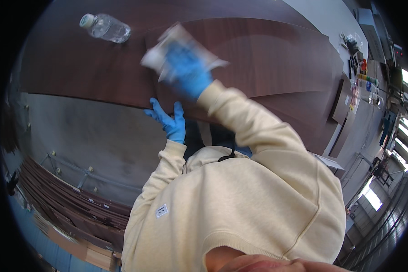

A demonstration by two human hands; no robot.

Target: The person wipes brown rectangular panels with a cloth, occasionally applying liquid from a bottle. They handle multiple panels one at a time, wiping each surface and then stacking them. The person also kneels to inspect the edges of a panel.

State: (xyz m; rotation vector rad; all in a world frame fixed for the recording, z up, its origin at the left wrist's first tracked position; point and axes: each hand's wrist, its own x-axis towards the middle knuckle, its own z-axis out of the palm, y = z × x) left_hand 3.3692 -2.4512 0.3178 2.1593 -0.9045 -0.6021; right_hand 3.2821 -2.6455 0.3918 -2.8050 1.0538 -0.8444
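My right hand (186,68), in a blue glove, is closed around a blurred white cloth (177,45) pressed on the dark wood panel (267,59). My left hand (170,120) rests spread-fingered on the panel's near edge, holding nothing. A clear plastic bottle (106,27) lies further off.

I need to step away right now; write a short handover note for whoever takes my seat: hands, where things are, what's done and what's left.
Right hand: blue glove, gripping a white cloth pressed on the dark wood-grain panel; blurred, so it is in motion.
Left hand: blue glove, fingers open, resting on the panel's near edge.
Things: the panel lies flat on the worktable; a clear plastic bottle lies on its side at the far left; small tools sit at the far right; more dark panels are stacked on a low rack at lower left.
Done: cannot tell how much has been wiped.
Left: probably the rest of the panel surface.
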